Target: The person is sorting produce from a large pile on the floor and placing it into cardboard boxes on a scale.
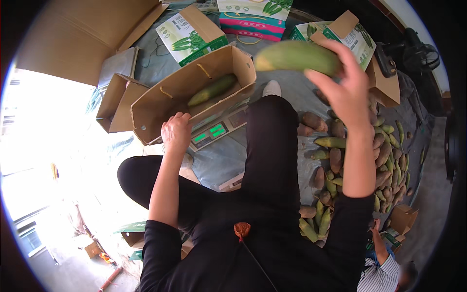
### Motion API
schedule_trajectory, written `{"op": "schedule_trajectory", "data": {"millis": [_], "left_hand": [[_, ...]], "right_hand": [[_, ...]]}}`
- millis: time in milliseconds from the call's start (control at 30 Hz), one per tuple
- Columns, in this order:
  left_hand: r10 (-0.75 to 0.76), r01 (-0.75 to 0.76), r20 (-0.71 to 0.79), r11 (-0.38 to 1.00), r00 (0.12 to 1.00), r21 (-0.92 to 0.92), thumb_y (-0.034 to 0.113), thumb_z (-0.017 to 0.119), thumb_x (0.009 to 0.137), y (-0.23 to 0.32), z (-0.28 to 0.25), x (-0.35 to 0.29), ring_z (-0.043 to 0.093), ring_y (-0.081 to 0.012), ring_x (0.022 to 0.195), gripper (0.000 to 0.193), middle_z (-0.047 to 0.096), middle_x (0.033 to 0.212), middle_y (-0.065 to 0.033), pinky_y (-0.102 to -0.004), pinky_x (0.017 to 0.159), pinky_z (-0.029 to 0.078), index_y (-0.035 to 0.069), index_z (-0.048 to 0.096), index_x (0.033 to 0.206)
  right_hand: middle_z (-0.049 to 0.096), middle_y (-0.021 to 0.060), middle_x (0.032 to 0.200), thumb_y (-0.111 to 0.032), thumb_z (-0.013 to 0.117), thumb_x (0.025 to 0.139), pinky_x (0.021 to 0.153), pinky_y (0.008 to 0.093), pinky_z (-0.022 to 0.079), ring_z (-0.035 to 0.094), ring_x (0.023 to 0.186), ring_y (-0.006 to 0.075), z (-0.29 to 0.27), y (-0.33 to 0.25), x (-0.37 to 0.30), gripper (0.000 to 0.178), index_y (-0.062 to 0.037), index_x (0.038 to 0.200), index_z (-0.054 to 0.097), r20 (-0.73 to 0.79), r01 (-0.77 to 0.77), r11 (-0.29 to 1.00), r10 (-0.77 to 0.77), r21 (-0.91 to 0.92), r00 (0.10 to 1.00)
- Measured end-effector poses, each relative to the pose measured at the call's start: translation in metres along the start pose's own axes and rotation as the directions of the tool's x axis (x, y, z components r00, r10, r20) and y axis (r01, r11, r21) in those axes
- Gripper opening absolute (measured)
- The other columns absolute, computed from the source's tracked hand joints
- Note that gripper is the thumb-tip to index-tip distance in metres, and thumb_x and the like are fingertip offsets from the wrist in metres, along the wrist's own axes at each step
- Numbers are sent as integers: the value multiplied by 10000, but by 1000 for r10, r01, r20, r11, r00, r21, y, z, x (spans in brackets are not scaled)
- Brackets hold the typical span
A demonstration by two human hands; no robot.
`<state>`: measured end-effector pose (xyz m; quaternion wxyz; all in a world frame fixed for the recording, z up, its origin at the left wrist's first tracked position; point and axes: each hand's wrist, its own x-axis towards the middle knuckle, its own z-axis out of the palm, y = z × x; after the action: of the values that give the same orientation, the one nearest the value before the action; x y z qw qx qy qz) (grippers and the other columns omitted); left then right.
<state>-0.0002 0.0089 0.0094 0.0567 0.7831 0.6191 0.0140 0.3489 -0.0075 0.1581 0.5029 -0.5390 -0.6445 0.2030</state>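
My right hand (346,90) is raised and grips one end of a large green radish (294,56), slightly smeared by motion. The radish hangs in the air just right of an open cardboard box (226,100) with yellow cord handles. Inside the box another green radish (212,90) lies on the bottom. My left hand (176,130) is closed over the box's near rim, fingers curled inward. Under the box, partly hidden by it, sits a digital scale (214,132) with a lit green display.
On the right a big heap of green radishes (331,142) and brownish-red roots (314,121) covers the floor sheet. Printed cartons (192,35) and a pink and teal box (253,27) stand beyond. A smaller cardboard box (114,109) is at left. Another person (384,265) sits lower right.
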Motion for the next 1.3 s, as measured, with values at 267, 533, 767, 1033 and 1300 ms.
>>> {"op": "schedule_trajectory", "data": {"millis": [267,533,767,1033,1300], "left_hand": [[27,-27,-31,999,999,21,166,641,740,5,3,3,601,-247,855,129,594,819,-50,-406,720,452,123,630,862],[-23,23,-3,996,1000,86,180,631,752,0,11,-1,615,-270,807,142,608,858,-58,-421,683,483,133,629,886],[33,-30,-51,998,998,61,188,626,755,-9,9,0,611,-325,808,181,595,914,-76,-442,658,498,129,602,924],[53,-53,0,998,999,27,255,624,770,1,12,7,601,-327,848,243,602,937,-90,-427,693,476,100,602,955],[176,-180,-47,978,983,-105,145,650,747,-35,32,17,608,-325,776,219,615,844,-151,-389,698,469,5,603,908]], "right_hand": [[612,163,975,-121,628,672,748,432,498,610,906,343,172,-8,42,340,-53,998,562,636,279,877,39,-391,771],[636,127,1048,-284,733,700,864,414,476,596,1020,300,251,5,28,546,-107,1178,537,808,297,925,19,-238,589],[673,114,967,-291,708,717,753,339,494,645,879,245,122,30,39,465,-76,1113,594,544,105,994,-66,-40,837],[645,133,990,-249,672,756,781,393,484,609,946,313,-38,181,-154,377,-99,1092,589,87,-455,727,572,-514,816],[642,163,946,-249,696,697,779,402,482,610,895,323,-21,241,-439,359,-69,1000,627,36,-790,322,934,-522,356]]}}
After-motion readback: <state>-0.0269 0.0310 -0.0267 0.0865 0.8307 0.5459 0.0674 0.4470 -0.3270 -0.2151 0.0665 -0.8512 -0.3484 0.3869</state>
